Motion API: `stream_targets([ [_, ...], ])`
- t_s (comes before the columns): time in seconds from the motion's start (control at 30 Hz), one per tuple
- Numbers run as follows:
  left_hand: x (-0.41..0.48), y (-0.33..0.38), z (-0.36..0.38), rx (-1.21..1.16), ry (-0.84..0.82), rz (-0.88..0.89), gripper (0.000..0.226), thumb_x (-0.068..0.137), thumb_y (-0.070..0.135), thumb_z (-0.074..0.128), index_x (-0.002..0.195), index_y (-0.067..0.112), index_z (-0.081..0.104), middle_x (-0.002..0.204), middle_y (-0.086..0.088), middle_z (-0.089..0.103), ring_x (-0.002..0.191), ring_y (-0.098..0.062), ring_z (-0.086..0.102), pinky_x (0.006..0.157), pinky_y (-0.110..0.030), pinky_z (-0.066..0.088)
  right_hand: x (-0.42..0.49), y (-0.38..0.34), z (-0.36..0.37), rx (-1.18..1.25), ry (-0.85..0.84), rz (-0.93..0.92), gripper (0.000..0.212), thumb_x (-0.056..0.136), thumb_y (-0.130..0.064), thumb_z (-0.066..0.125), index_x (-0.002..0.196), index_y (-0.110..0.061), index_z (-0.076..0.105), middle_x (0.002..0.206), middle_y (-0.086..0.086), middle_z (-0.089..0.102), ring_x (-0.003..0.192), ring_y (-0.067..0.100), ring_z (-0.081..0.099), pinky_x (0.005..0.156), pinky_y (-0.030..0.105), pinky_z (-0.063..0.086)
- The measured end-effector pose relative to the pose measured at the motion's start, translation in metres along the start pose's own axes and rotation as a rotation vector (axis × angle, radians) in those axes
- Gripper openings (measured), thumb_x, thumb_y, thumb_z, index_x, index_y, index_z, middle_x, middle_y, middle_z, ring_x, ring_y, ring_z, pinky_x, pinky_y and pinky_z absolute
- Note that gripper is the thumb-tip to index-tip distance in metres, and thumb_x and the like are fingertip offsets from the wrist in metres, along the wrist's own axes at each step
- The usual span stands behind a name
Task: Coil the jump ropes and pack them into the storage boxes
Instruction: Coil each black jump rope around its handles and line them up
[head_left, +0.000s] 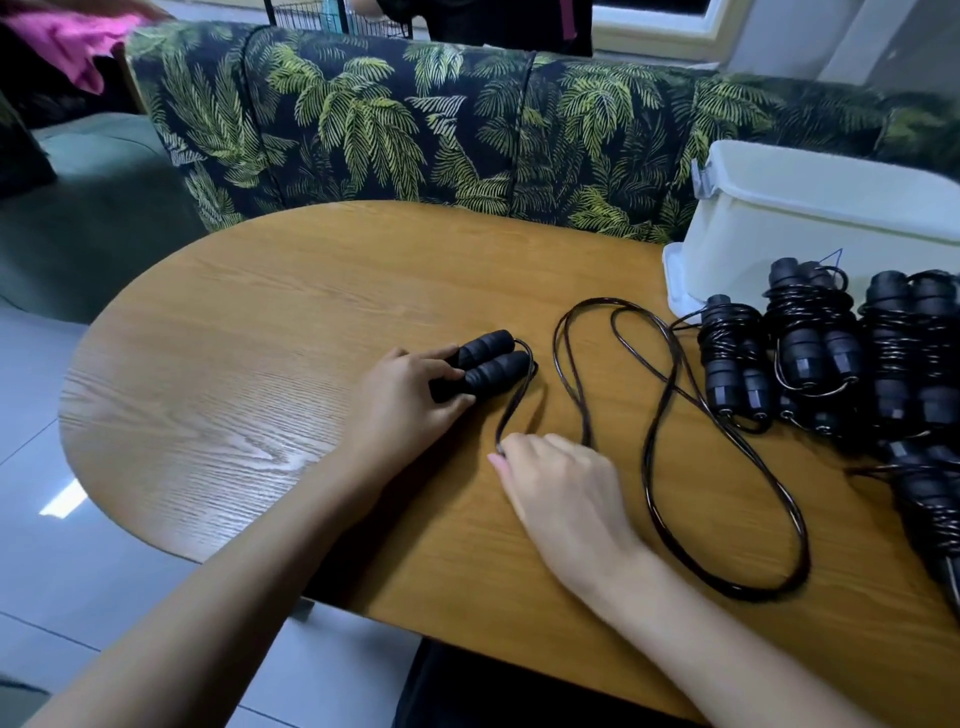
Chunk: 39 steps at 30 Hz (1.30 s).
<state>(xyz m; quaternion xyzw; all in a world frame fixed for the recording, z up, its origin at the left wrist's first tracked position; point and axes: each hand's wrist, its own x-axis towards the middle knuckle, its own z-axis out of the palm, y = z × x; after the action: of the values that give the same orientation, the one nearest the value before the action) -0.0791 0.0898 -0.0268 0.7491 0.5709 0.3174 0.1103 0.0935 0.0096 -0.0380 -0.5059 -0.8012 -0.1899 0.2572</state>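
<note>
Two black foam jump rope handles (491, 364) lie side by side near the middle of the wooden table (260, 364). My left hand (410, 400) grips them from the left. Their black cord (670, 395) runs out to the right in loose loops across the table. My right hand (556, 488) pinches the cord just below the handles. Several coiled jump ropes (810, 348), cords wound round their handles, lie bunched at the right. A white storage box (810, 228) stands behind them at the far right.
A leaf-patterned sofa back (415, 124) curves behind the table. Grey floor tiles (78, 545) show to the left, beyond the table's rounded edge. A pink cloth (67, 41) sits at the top left.
</note>
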Motion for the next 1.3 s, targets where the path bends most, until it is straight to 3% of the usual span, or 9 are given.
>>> stream_targets([
  [0.2, -0.001, -0.001, -0.007, 0.076, -0.061, 0.063, 0.036, 0.085, 0.046, 0.070, 0.113, 0.023, 0.075, 0.135, 0.014, 0.060, 0.106, -0.021, 0.060, 0.080, -0.038, 0.054, -0.005, -0.035, 0.005, -0.029, 0.043, -0.081, 0.032, 0.095, -0.029, 0.046, 0.067, -0.020, 0.058, 0.055, -0.004, 0.054, 0.050, 0.014, 0.055, 0.043, 0.027, 0.039],
  [0.3, -0.001, 0.007, -0.016, 0.119, -0.194, 0.048, 0.080, 0.074, 0.083, 0.052, 0.121, 0.021, 0.070, 0.145, 0.010, 0.052, 0.118, -0.022, 0.057, 0.088, -0.039, 0.053, -0.004, -0.035, 0.004, -0.030, 0.032, -0.107, 0.032, 0.095, -0.030, 0.045, 0.067, -0.020, 0.059, 0.055, -0.004, 0.056, 0.051, 0.014, 0.056, 0.044, 0.028, 0.041],
  [0.37, -0.001, 0.015, -0.020, 0.226, -0.309, 0.039, 0.098, 0.061, 0.088, 0.055, 0.128, 0.016, 0.064, 0.153, 0.007, 0.042, 0.125, -0.022, 0.053, 0.090, -0.038, 0.052, -0.003, -0.035, 0.004, -0.013, 0.003, -0.110, 0.032, 0.094, -0.030, 0.045, 0.067, -0.020, 0.059, 0.055, -0.004, 0.057, 0.052, 0.014, 0.057, 0.045, 0.028, 0.042],
  [0.47, 0.005, 0.022, -0.022, 0.290, -0.327, 0.044, 0.073, 0.068, 0.064, 0.076, 0.122, 0.016, 0.066, 0.154, 0.007, 0.041, 0.120, -0.022, 0.057, 0.085, -0.037, 0.053, -0.001, -0.032, 0.003, 0.078, -0.034, -0.130, 0.032, 0.093, -0.031, 0.045, 0.069, -0.019, 0.062, 0.057, -0.004, 0.059, 0.053, 0.013, 0.058, 0.043, 0.027, 0.043],
  [0.63, 0.013, 0.008, -0.022, 0.161, -0.263, 0.018, 0.046, 0.075, 0.031, 0.079, 0.120, 0.023, 0.071, 0.142, 0.007, 0.056, 0.117, -0.024, 0.061, 0.089, -0.036, 0.051, 0.017, 0.028, -0.015, 0.277, -0.243, -0.185, 0.034, 0.095, -0.042, 0.041, 0.090, -0.024, 0.069, 0.078, -0.011, 0.067, 0.070, 0.008, 0.062, 0.052, 0.027, 0.052],
  [0.8, 0.003, -0.004, -0.011, 0.005, -0.142, -0.006, 0.038, 0.075, 0.028, 0.082, 0.112, 0.022, 0.074, 0.138, 0.009, 0.058, 0.118, -0.018, 0.062, 0.094, -0.033, 0.051, 0.025, 0.100, -0.020, 0.413, -0.499, 0.056, 0.022, 0.090, -0.053, 0.047, 0.087, -0.039, 0.063, 0.094, -0.016, 0.053, 0.089, 0.001, 0.055, 0.081, 0.029, 0.048],
  [0.93, -0.004, -0.010, -0.002, -0.062, -0.094, -0.007, 0.037, 0.074, 0.024, 0.083, 0.110, 0.021, 0.074, 0.138, -0.002, 0.059, 0.118, -0.026, 0.060, 0.097, -0.038, 0.049, 0.029, 0.131, -0.006, 0.465, -0.561, 0.178, 0.019, 0.091, -0.048, 0.053, 0.082, -0.034, 0.062, 0.097, -0.017, 0.054, 0.102, 0.001, 0.049, 0.086, 0.030, 0.042],
  [1.13, -0.006, -0.015, 0.008, -0.030, -0.064, 0.090, 0.035, 0.077, 0.023, 0.082, 0.108, 0.017, 0.067, 0.119, -0.001, 0.065, 0.099, -0.031, 0.054, 0.084, -0.042, 0.048, 0.031, 0.147, 0.010, 0.547, -0.603, 0.188, 0.016, 0.097, -0.027, 0.059, 0.081, -0.027, 0.065, 0.086, -0.018, 0.061, 0.101, -0.001, 0.046, 0.085, 0.024, 0.034],
  [1.3, -0.004, -0.019, 0.004, -0.108, -0.082, 0.152, 0.033, 0.077, 0.035, 0.075, 0.106, 0.025, 0.062, 0.110, 0.006, 0.065, 0.094, -0.028, 0.053, 0.080, -0.049, 0.050, 0.042, 0.147, 0.009, 0.576, -0.678, 0.265, 0.016, 0.096, -0.032, 0.061, 0.082, -0.033, 0.069, 0.092, -0.012, 0.065, 0.100, 0.005, 0.051, 0.087, 0.026, 0.038],
])
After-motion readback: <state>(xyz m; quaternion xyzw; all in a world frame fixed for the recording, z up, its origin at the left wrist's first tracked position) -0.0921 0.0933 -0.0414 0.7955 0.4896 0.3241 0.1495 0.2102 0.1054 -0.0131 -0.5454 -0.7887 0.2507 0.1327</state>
